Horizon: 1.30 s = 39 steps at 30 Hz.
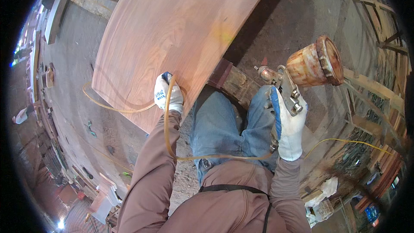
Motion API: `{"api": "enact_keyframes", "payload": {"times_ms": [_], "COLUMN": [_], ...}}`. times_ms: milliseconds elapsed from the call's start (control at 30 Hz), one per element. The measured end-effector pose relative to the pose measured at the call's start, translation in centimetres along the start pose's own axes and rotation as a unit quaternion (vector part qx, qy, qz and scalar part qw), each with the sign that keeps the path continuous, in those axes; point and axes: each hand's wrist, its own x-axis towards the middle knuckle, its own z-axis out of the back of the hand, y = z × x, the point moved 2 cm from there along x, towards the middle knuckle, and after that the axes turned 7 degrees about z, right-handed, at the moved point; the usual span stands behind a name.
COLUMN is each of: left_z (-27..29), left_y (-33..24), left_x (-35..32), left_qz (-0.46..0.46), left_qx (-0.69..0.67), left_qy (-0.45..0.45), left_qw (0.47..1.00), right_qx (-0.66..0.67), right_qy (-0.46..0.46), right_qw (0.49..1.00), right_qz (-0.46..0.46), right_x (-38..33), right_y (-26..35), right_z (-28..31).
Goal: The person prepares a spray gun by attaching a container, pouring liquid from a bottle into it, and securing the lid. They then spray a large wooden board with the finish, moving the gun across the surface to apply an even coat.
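Observation:
A paint spray gun (pixel 283 84) with a stained cup (pixel 315 62) on top is in my right hand (pixel 290 123), which wears a white and blue glove. Its nozzle points left, toward a wide reddish-brown wooden panel (pixel 168 30). In the same kind of glove, my left hand (pixel 168 91) is closed around a yellowish air hose (pixel 167 125) just over the panel's near end. From there the hose loops down across my lap to the gun's handle, while another stretch curves out over the panel's left edge. The fingertips of my left hand are mostly hidden.
A wooden block support (pixel 235 82) shows beside the panel's right edge, near my knees. Timber pieces (pixel 379 90) line the right side, with a thin yellow cord (pixel 349 140) among them. Pale boards (pixel 60 8) stand at the upper left. Crumpled white material (pixel 323 192) lies at the lower right.

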Motion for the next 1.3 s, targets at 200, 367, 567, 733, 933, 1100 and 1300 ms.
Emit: {"api": "enact_keyframes", "payload": {"times_ms": [200,367,567,733,933,1100,1300], "left_z": [0.0,0.7,0.5,0.5,0.5,1.1,0.9], "left_y": [-0.3,-0.9,-0.9,-1.1,-0.3,-1.4,-1.0], "left_x": [0.0,0.1,0.2,0.4,0.4,0.3,0.3], "left_qz": [-0.014,-0.012,-0.017,-0.009,-0.009,0.041,0.002], "left_qx": [0.009,0.047,0.06,0.079,0.07,0.065,0.085], "left_qy": [-0.006,0.015,-0.011,-0.011,-0.004,0.03,-0.01], "left_qw": [1.0,0.999,0.998,0.997,0.997,0.997,0.996], "right_qx": [0.072,0.078,0.105,0.092,0.153,0.163,0.144], "right_qy": [0.012,0.016,0.011,0.015,0.013,0.011,0.003], "right_qw": [0.997,0.997,0.993,0.995,0.988,0.986,0.989], "right_qz": [-0.008,0.018,0.043,0.045,0.02,0.022,0.023], "right_x": [0.5,0.8,1.2,1.2,1.6,2.2,2.3], "right_y": [-1.3,-4.8,-7.8,-9.1,-8.2,-9.2,-10.5], "right_z": [0.6,1.7,2.2,2.6,2.4,2.6,3.1]}}
